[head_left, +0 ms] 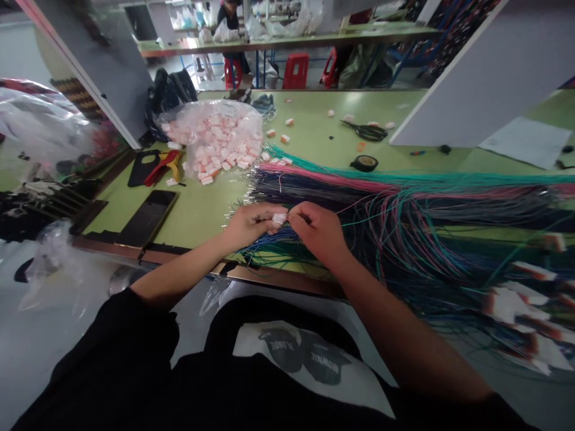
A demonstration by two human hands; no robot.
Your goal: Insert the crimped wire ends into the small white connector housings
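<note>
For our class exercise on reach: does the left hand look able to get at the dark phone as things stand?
Probably yes: the phone lies uncovered, with mostly bare table between it and the left hand. That hand's grip seems taken by a small white piece, though.

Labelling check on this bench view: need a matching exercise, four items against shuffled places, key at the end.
Items
1. black scissors
2. white connector housing
3. smartphone
4. roll of black tape

Places
A. near the front edge of the table, left of the left hand
B. next to the turquoise wires
C. beyond the tape, blades pointing left
D. in the fingers of the left hand

Pairs: 1-C, 2-D, 3-A, 4-B
</note>
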